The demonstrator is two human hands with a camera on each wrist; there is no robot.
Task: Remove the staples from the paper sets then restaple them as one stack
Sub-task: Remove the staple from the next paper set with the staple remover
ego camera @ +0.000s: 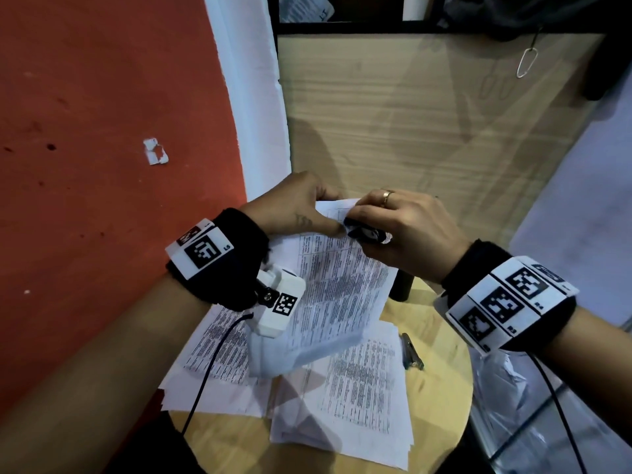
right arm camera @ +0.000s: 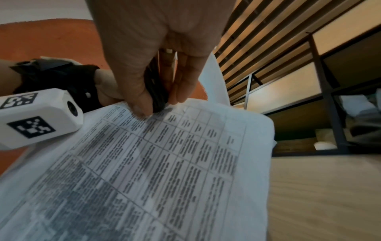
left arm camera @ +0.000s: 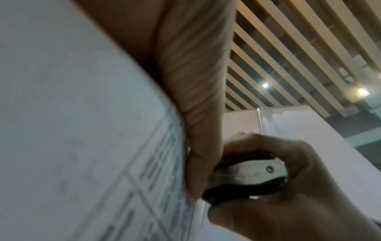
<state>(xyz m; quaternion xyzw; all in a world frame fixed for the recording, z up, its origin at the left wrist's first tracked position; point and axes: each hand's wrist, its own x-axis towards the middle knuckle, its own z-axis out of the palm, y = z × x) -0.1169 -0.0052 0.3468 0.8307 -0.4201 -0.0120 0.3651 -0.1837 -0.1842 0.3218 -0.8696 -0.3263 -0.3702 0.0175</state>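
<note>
While the paper set (ego camera: 337,285) hangs lifted off the round table (ego camera: 441,340) in the centre of the head view, we pinch its top corner in our left hand (ego camera: 294,208) so the corner stays taut and turned toward the tool. Our right hand (ego camera: 407,230) is curled round a small black and white staple remover (ego camera: 364,234), thumb on one side and fingers on the other, with its nose touching that same corner. We judge this hold is meant to brace the sheets against the pull of the tool; the staple itself is too small and too hidden to make out.

From the left wrist view, our thumb lies flat along the paper edge right beside the staple remover (left arm camera: 247,174), which our other hand (left arm camera: 288,195) wraps closely. From the right wrist view, the dark tool (right arm camera: 156,91) sits between thumb and fingers, pressed at the upper edge of the sheet (right arm camera: 164,163).

This set is white, several sheets thick, printed with a ruled table of dense small text, and it bows downward under its own weight. More printed sheets (ego camera: 359,381) lie spread on the table in the lower middle of the frame, overlapping loosely. A slim metal stapler (ego camera: 412,352) rests on the wood just right of them, apart from both hands.
</note>
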